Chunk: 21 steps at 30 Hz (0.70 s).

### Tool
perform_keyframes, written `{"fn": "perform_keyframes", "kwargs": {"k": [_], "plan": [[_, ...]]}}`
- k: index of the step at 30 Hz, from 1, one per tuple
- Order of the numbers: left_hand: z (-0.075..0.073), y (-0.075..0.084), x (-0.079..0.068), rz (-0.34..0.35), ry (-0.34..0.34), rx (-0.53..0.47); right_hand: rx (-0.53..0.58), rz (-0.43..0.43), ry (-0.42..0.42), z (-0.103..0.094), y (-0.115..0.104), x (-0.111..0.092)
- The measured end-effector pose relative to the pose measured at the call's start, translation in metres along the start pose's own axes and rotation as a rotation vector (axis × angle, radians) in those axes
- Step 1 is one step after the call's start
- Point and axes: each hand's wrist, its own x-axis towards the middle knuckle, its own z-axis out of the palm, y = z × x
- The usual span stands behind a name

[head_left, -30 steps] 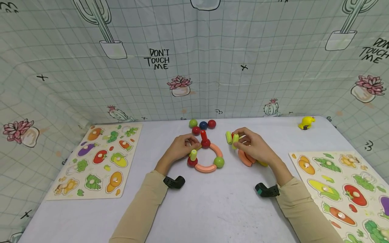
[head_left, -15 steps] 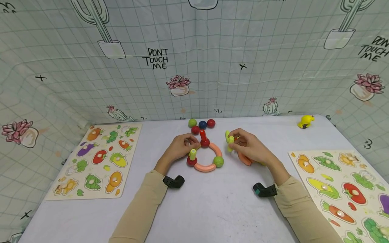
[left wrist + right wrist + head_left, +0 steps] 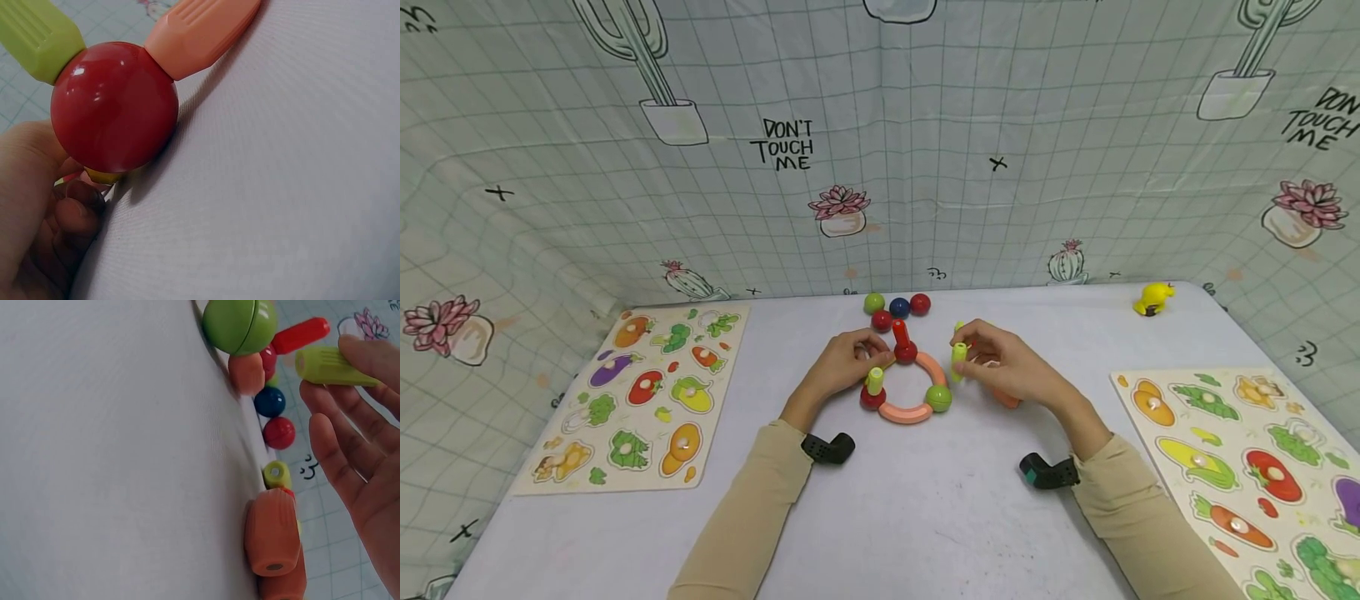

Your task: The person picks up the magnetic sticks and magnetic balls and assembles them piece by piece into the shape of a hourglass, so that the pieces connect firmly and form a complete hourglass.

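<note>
A ring of magnetic rods and balls lies mid-table in the head view. It has a red ball (image 3: 872,400) at front left, another red ball (image 3: 906,352) at the back, a green ball (image 3: 938,398) at right and curved orange rods (image 3: 905,413). A lime rod (image 3: 875,381) and a red rod (image 3: 901,333) stand up from the red balls. My left hand (image 3: 847,364) pinches the ring's left side at a yellow rod (image 3: 103,177), mostly hidden. My right hand (image 3: 1011,365) pinches a loose lime rod (image 3: 328,367) upright, just right of the ring, apart from the green ball.
Behind the ring sit loose balls, among them a blue ball (image 3: 899,307). Orange rods (image 3: 272,534) and another lime rod (image 3: 276,473) lie below my right hand. Vegetable puzzle boards flank the table, left (image 3: 658,450) and right (image 3: 1157,450). A yellow toy (image 3: 1153,298) stands at back right.
My right hand has moved left with the lime rod, closer to the ring's green ball. The left hand keeps its place on the ring.
</note>
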Motion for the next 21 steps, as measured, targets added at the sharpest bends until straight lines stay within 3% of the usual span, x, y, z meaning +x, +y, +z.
{"fn": "perform_keyframes", "kwargs": {"k": [21], "plan": [[0.000, 0.000, 0.000, -0.004, -0.004, 0.000, -0.034, -0.062, -0.053, 0.006, -0.014, -0.001]]}}
